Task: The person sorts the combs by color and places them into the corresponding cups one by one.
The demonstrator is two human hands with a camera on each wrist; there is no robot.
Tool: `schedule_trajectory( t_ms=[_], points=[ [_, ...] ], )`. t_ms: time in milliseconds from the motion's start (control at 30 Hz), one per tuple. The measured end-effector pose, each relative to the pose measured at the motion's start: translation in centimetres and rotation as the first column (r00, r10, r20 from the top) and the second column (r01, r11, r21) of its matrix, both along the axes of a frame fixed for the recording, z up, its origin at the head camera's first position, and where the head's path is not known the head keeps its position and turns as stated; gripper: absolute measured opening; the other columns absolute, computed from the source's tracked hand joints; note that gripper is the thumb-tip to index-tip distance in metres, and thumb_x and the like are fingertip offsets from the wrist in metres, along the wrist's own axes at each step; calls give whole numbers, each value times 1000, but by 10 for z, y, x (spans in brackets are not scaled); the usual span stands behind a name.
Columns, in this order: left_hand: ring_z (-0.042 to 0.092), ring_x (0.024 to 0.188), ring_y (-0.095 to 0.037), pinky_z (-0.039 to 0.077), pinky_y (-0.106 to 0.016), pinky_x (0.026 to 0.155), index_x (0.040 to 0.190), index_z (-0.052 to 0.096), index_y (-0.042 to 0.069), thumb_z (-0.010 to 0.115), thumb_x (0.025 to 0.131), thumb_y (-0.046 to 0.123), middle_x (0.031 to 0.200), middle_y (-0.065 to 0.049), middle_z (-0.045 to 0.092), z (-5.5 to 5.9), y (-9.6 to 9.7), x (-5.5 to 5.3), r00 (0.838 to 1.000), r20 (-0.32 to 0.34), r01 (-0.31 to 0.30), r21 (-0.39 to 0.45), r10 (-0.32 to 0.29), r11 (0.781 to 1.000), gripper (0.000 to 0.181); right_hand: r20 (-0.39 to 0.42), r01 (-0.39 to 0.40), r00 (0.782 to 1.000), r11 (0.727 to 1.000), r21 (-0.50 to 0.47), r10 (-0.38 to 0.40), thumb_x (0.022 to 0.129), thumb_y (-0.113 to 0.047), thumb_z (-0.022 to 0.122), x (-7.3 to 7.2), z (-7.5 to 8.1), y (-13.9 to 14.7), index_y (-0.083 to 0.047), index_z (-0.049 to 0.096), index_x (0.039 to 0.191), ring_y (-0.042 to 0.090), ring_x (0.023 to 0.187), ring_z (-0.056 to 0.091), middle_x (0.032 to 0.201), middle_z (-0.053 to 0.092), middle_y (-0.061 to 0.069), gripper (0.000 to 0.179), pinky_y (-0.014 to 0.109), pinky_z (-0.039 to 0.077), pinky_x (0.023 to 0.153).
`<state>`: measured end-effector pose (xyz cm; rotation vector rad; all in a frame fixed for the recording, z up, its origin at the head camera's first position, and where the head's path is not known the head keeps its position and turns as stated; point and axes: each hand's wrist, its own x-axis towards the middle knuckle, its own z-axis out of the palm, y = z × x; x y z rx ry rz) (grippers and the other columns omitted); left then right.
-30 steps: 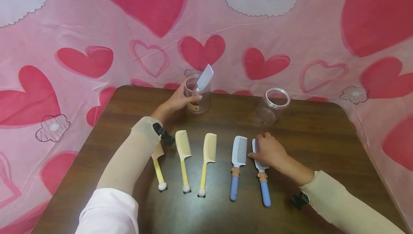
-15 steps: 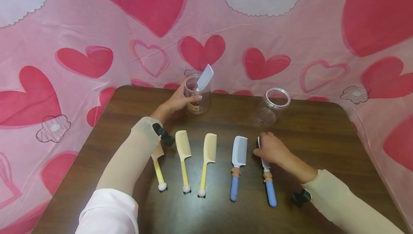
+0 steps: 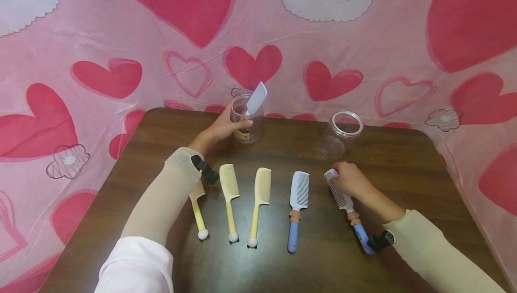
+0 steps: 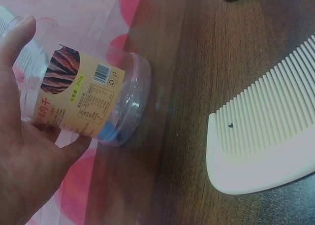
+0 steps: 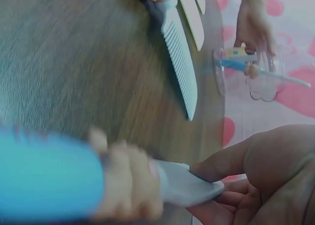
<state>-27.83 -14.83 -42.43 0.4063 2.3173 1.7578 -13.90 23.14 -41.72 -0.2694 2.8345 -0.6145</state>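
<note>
My left hand [image 3: 224, 124] grips a clear plastic jar [image 4: 123, 92] with a beige food label, near the table's back edge. Inside that jar a comb [image 3: 256, 98] leans handle down, its pale blue head sticking out over the rim. At the right, my right hand [image 3: 352, 180] pinches a blue-handled comb [image 3: 343, 198] by its toothed head; a brown figure sits between its head and handle. The comb's handle points toward the person and lies close by the right wrist camera. To its left a matching blue comb [image 3: 299, 190] lies flat on the table.
A second clear jar [image 3: 332, 145] stands uncovered at the back right. Yellow combs lie left of the blue one: one in the middle [image 3: 263, 185], another beside it [image 3: 230, 181], and a third [image 3: 198, 210] partly behind the left forearm. A pink heart-print cloth [image 3: 331, 37] hangs behind the table [image 3: 274, 266].
The right hand has moved right with the blue comb, whose handle has swung right and now tilts away from the neighbouring comb. The left hand and its jar have stayed in place.
</note>
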Motion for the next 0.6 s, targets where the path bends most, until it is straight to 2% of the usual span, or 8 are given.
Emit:
schedule_trajectory(
  t_ms=[133,400,600],
  points=[
    [36,146,-29,26,-52,121,159,22,19,75,92,17,155,-14,40,-2,0,0,1000,-19,2,5,-2,1000,85,21,9,1000,1000,-18,-9,83,-2,68,-2,0,6,14,67,107,34,83,66,97,70,26,29,51,56,75],
    [34,147,-30,24,-55,121,159,20,20,75,93,22,156,-13,38,-2,0,0,1000,-9,5,-8,-5,1000,86,15,-12,1000,998,-68,13,83,-3,69,-2,0,14,12,70,104,28,76,65,91,71,21,26,42,56,66],
    [35,146,-29,24,-55,121,158,22,21,76,91,20,155,-13,39,-2,0,-1,1000,-12,-10,-6,10,1000,86,4,3,1000,992,-130,-3,88,-5,70,-3,12,18,12,69,109,24,75,67,95,73,24,27,34,54,61]
  ],
)
